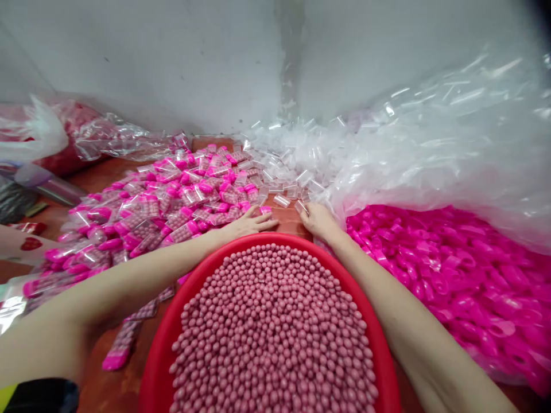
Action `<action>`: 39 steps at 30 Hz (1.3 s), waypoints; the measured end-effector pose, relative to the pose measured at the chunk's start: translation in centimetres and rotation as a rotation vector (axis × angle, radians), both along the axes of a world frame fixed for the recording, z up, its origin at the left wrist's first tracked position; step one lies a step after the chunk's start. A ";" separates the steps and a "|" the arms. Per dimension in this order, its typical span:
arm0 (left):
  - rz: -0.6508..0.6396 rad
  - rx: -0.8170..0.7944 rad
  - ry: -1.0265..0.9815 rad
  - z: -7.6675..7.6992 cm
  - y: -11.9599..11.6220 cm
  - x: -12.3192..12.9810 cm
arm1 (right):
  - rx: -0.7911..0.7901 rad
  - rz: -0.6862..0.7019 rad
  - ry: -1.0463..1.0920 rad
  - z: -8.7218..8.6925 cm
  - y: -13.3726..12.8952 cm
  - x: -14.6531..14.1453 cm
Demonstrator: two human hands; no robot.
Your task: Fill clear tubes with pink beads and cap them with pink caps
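My left hand (pixel 249 222) reaches over the far rim of a red basin (pixel 157 350), its fingers spread at the edge of a heap of filled clear tubes (pixel 172 212) with bright pink caps. Nothing shows in its fingers. Beyond the rim on the other side, my right hand (pixel 321 221) has its fingers curled at one end of a small clear plastic tube (pixel 301 207); the grip itself is partly hidden. Small round pink beads (pixel 275 321) fill the basin between my forearms. More loose clear tubes (pixel 282 200) lie just ahead of both hands.
A large clear plastic bag (pixel 413 155) spills clear tubes at the back right. Pink caps (pixel 447 275) fill an opened bag on the right. Bags with red contents (pixel 81 132) lie far left on the reddish-brown surface (pixel 114 390). A pale wall (pixel 172 63) stands behind.
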State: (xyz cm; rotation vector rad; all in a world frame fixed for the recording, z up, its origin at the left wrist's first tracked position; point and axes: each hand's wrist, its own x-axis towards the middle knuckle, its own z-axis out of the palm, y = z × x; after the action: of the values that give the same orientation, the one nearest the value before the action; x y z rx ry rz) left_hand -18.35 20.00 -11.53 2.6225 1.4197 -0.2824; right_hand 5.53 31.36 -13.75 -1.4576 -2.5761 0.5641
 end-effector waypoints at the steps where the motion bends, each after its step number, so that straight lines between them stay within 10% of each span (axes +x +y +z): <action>1: -0.007 0.023 -0.007 -0.5 -0.6 -0.7 | 0.007 -0.002 -0.003 0.0 0.0 0.0; 9: 0.105 0.210 -0.095 0.1 -1.6 -7.0 | 0.028 0.020 -0.020 0.0 0.1 -0.7; 16: 0.324 0.442 -0.068 -0.3 5.1 -3.2 | 0.065 0.033 -0.090 0.0 -0.1 -1.3; 22: 0.513 0.306 -0.142 -0.3 9.5 -0.9 | 0.087 0.072 -0.147 2.0 0.0 -2.5; 27: 0.784 0.329 -0.189 0.6 11.8 -2.1 | 0.391 0.058 -0.073 4.8 3.3 -4.3; 39: 1.076 0.345 -0.229 0.9 14.4 -3.9 | 0.195 0.198 -0.205 2.0 5.3 -5.4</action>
State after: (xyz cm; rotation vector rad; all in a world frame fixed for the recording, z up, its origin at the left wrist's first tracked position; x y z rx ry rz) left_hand -22.29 34.35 -10.66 1.5954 2.6337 0.4037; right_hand 0.14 36.66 -11.70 -1.2670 -2.8589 0.1834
